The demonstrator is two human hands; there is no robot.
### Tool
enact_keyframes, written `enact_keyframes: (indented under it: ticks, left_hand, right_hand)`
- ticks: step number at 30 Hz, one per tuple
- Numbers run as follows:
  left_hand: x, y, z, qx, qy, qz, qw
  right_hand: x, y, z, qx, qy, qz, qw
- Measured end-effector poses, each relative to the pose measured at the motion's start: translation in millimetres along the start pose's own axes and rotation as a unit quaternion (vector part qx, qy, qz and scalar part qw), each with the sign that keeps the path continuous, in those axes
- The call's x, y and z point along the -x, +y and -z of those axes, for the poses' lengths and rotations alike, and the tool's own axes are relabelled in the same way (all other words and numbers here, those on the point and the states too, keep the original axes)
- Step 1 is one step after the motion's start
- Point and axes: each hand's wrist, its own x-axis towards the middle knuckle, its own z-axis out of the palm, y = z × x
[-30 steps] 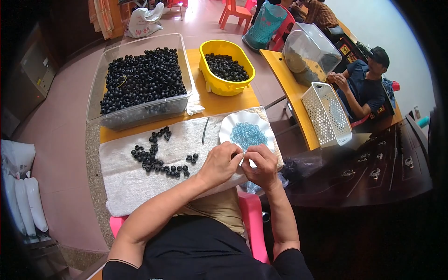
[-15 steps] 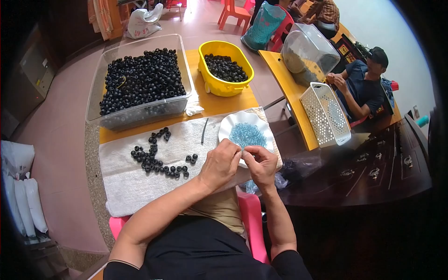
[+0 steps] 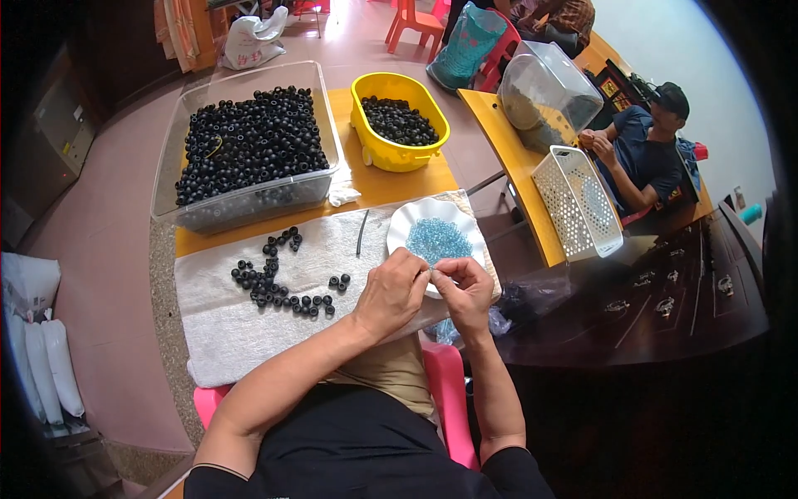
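Observation:
My left hand [image 3: 394,287] and my right hand [image 3: 462,291] meet at the fingertips, both closed in a pinch over the near rim of a white scalloped plate [image 3: 402,223]. Whatever they pinch between them is too small to make out. Small clear-blue ring-like pieces [image 3: 438,239] lie heaped in the plate. To the left, on a pale towel [image 3: 224,324], several round black parts with holes [image 3: 270,287] are scattered, a few of them close to my left wrist. A thin dark rod [image 3: 362,233] rests on the towel between them and the plate.
A clear plastic bin [image 3: 249,200] full of black parts stands at the far left of the table, beside a yellow tub [image 3: 384,151] holding more. Rightward, a co-worker [image 3: 644,154] sits at another table with a white perforated basket [image 3: 573,204] and a clear tub [image 3: 553,87].
The whole view has shifted very slightly. My hands keep the same pinch over the plate's near rim, and nothing else visibly differs.

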Motion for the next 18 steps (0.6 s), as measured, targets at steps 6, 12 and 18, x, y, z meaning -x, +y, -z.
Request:
enact_keyframes:
  ticks: [6,12,18]
  left_hand:
    - [0,-2,-3,0.010,0.009,-0.003,1.000]
    - [1,-3,-6,0.009,0.010,0.002,1.000]
    - [1,-3,-4,0.020,0.005,0.005,1.000]
  right_hand:
    - [-2,5,2,-0.061,-0.016,-0.041,0.997]
    - [-1,4,3,0.020,-0.015,0.001,1.000]
    - [-2,-5,3,-0.092,-0.015,-0.082,0.992]
